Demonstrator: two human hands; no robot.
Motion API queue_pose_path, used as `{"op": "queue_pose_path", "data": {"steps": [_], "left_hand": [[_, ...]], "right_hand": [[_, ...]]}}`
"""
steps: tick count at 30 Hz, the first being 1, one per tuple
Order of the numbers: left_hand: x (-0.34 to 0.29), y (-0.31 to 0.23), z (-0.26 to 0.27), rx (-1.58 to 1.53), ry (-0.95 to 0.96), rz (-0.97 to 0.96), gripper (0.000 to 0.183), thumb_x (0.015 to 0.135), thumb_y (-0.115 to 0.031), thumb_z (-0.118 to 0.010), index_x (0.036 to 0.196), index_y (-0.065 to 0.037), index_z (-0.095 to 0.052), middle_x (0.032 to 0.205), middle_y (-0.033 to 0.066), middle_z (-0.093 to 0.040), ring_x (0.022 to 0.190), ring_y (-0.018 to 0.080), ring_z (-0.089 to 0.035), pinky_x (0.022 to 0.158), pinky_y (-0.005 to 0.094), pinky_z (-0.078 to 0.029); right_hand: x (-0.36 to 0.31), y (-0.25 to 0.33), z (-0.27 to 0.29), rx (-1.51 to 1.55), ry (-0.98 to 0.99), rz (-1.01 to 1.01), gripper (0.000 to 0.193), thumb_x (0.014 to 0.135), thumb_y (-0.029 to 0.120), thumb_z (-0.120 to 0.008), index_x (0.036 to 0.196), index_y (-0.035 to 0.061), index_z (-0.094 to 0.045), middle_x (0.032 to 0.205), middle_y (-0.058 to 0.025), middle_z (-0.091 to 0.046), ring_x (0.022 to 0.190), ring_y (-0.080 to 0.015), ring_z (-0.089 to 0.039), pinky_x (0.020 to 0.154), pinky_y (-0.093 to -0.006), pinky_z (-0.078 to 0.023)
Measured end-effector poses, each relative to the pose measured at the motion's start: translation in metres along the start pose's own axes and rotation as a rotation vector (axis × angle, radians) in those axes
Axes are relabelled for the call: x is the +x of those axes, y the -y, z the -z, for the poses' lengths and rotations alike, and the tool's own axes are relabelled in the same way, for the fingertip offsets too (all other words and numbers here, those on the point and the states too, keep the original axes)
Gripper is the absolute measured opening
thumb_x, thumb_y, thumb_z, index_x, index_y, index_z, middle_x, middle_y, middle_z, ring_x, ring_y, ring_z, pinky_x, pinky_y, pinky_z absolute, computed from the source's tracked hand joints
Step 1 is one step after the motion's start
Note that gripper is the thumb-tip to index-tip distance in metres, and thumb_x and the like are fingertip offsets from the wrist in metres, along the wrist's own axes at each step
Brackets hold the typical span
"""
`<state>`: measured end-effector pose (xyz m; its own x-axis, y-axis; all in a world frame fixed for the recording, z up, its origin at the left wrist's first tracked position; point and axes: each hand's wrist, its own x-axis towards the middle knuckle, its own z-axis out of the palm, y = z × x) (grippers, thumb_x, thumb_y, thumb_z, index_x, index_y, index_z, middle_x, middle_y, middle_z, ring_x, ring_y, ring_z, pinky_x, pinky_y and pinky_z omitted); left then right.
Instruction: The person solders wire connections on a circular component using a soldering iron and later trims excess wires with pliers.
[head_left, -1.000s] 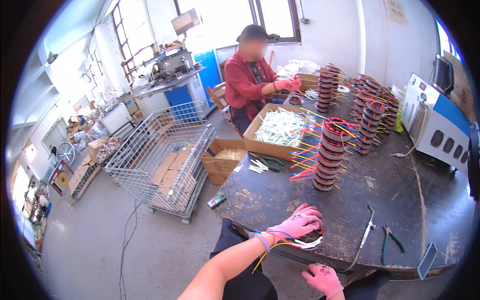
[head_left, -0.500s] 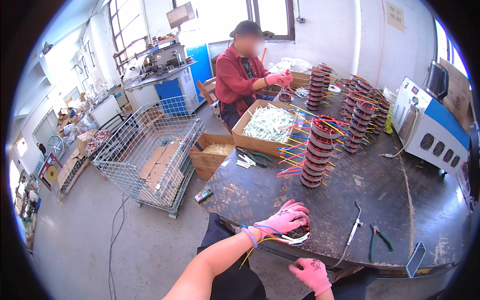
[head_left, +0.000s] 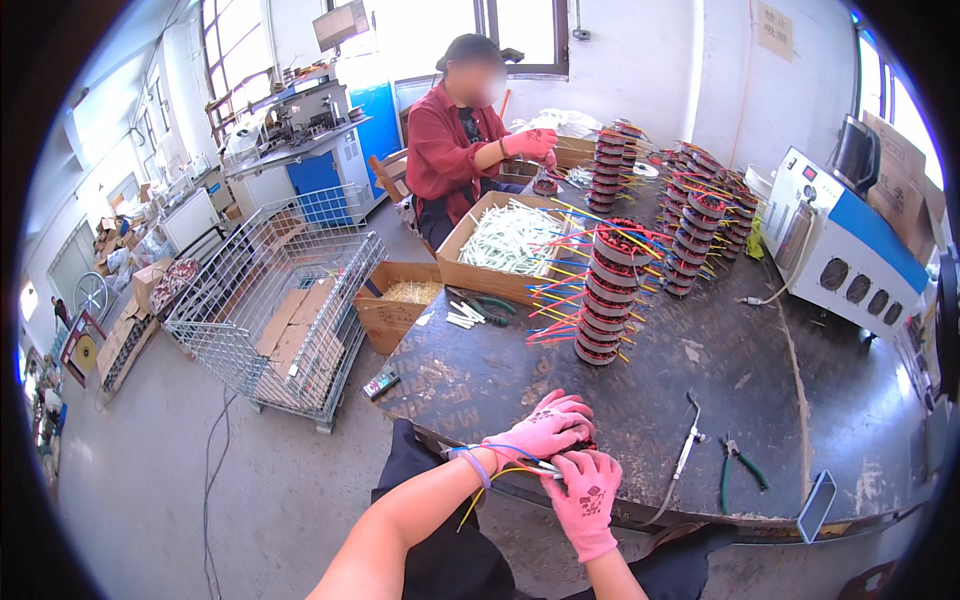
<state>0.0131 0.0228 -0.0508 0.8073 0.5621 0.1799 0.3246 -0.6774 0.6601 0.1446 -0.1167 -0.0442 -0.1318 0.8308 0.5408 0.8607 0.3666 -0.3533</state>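
A wound motor stator [head_left: 590,446] lies at the table's near edge, mostly hidden under my pink-gloved hands. My left hand [head_left: 543,425] is curled over its far left side and grips it. From the near right, my right hand [head_left: 588,490] has closed at the stator's front, thumb and fingers around the white-sleeved wires [head_left: 544,467]. Blue and yellow lead ends [head_left: 480,490] trail leftward past my left wrist. Beyond my hands rises a tall stack of stators [head_left: 605,300], coloured leads sticking out.
Right of my hands lie a thin torch-like tool [head_left: 688,445] with a hose, green-handled pliers [head_left: 742,470] and a blue-grey frame [head_left: 817,506]. Further off stand a box of white sleeves [head_left: 505,240], more stator stacks [head_left: 690,235] and a white-blue machine [head_left: 850,245]. A co-worker [head_left: 455,150] sits across.
My right hand has come up from below the table edge onto the stator's front and closed there. My left hand stays on the stator. The whole view has shifted slightly.
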Motion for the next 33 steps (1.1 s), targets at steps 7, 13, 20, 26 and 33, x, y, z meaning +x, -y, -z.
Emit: {"op": "queue_pose_path", "data": {"steps": [7, 13, 20, 26, 33], "left_hand": [[-0.001, 0.002, -0.006, -0.009, -0.072, -0.024, 0.025, 0.098, -0.029, -0.05, 0.106, -0.015, -0.069, 0.125, 0.0041, -0.059, 0.132, 0.0211, -0.045, 0.121, 0.0489, -0.013], [0.002, -0.001, 0.0, 0.008, 0.019, -0.002, 0.03, 0.102, -0.03, -0.047, 0.116, -0.013, -0.067, 0.132, 0.0072, -0.056, 0.137, 0.0251, -0.04, 0.121, 0.0515, -0.012], [-0.001, 0.004, 0.002, 0.013, 0.028, -0.04, 0.031, 0.104, -0.031, -0.046, 0.121, -0.015, -0.065, 0.136, 0.0053, -0.055, 0.141, 0.0249, -0.037, 0.121, 0.0514, -0.011], [0.001, 0.006, 0.001, -0.012, 0.052, -0.027, 0.029, 0.103, -0.029, -0.047, 0.121, -0.015, -0.065, 0.134, 0.0036, -0.057, 0.141, 0.0238, -0.037, 0.121, 0.0503, -0.012], [0.002, 0.005, 0.002, -0.022, 0.072, -0.011, 0.03, 0.104, -0.03, -0.046, 0.121, -0.014, -0.065, 0.136, 0.0046, -0.055, 0.141, 0.0231, -0.038, 0.121, 0.0509, -0.01]], "right_hand": [[-0.004, -0.005, -0.007, 0.101, -0.056, 0.016, 0.029, 0.08, 0.024, -0.075, 0.106, 0.0159, -0.066, 0.109, -0.0016, -0.063, 0.109, -0.027, -0.055, 0.1, -0.0477, -0.037], [-0.002, -0.003, -0.001, 0.055, 0.013, 0.016, 0.029, 0.08, 0.024, -0.072, 0.108, 0.0177, -0.067, 0.109, -0.0016, -0.062, 0.11, -0.0271, -0.054, 0.102, -0.0486, -0.036], [0.0, -0.013, -0.002, 0.419, -0.067, -0.074, 0.018, 0.083, 0.019, -0.07, 0.101, 0.0144, -0.068, 0.109, -0.0011, -0.066, 0.108, -0.0259, -0.057, 0.1, -0.0462, -0.04], [-0.011, -0.017, 0.011, 0.598, 0.027, -0.166, 0.02, 0.084, 0.015, -0.071, 0.103, 0.0099, -0.069, 0.129, -0.0114, -0.061, 0.13, -0.034, -0.046, 0.108, -0.0444, -0.036], [-0.015, -0.016, 0.019, 0.847, 0.078, -0.394, 0.027, 0.082, 0.008, -0.072, 0.107, 0.0153, -0.075, 0.148, -0.0145, -0.044, 0.139, -0.0357, -0.038, 0.112, -0.0425, -0.035]]}}
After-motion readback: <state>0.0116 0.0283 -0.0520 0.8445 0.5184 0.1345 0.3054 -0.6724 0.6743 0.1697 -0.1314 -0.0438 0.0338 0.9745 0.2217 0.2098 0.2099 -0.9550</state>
